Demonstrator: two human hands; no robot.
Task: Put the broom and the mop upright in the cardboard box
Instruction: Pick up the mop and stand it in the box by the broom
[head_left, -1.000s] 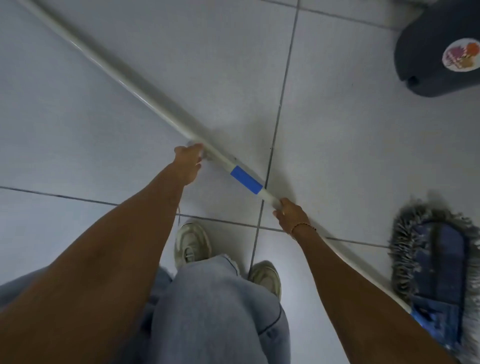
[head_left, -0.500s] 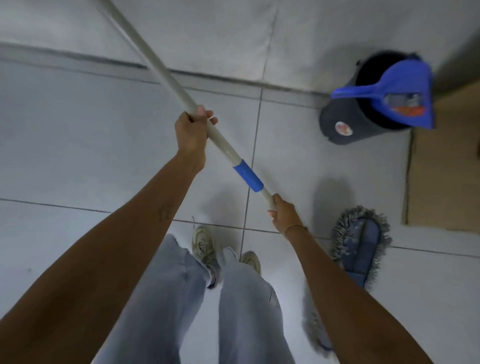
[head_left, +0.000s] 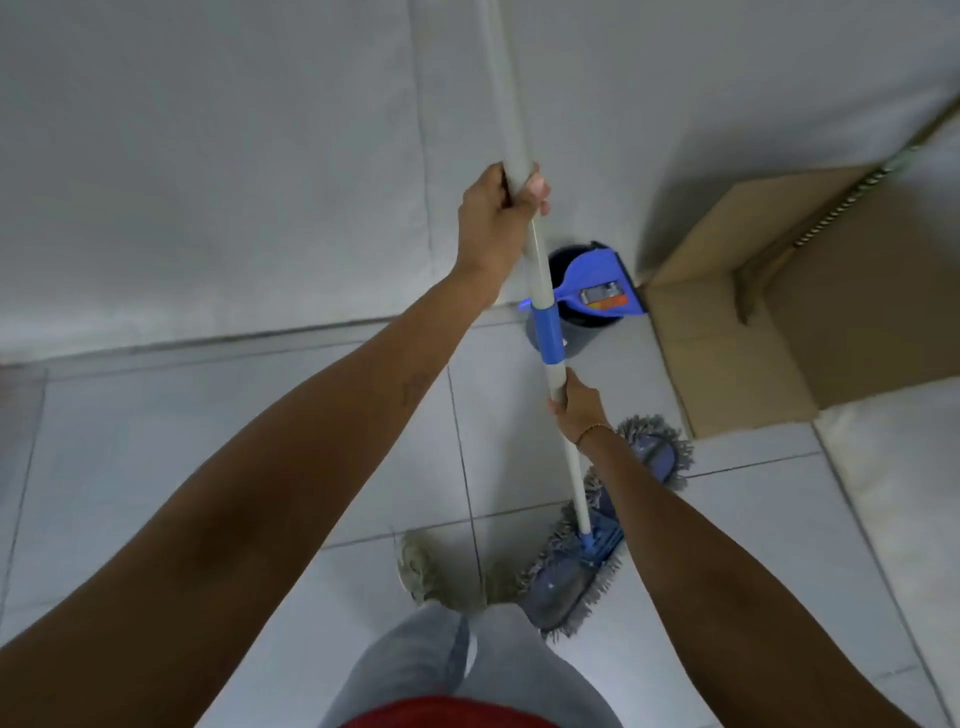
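The mop has a long white pole (head_left: 540, 291) with a blue collar and a flat blue-grey fringed head (head_left: 576, 566) resting on the tiles by my feet. The pole stands nearly upright in front of me. My left hand (head_left: 498, 218) grips it high up, above the collar. My right hand (head_left: 576, 402) grips it just below the collar. The open cardboard box (head_left: 727, 353) stands on the floor at the right, against the wall. A striped stick (head_left: 841, 197), possibly the broom's handle, leans out of the box; its lower end is hidden inside.
A dark bucket (head_left: 571, 338) with a blue dustpan (head_left: 597, 291) resting on it stands against the wall, between the mop pole and the box. The white wall (head_left: 260, 156) runs close ahead. My shoes (head_left: 421, 571) are on the tiles next to the mop head.
The mop pole has swung from lying slanted low over the floor to nearly upright. I have stood up, and the box has come into view at the right.
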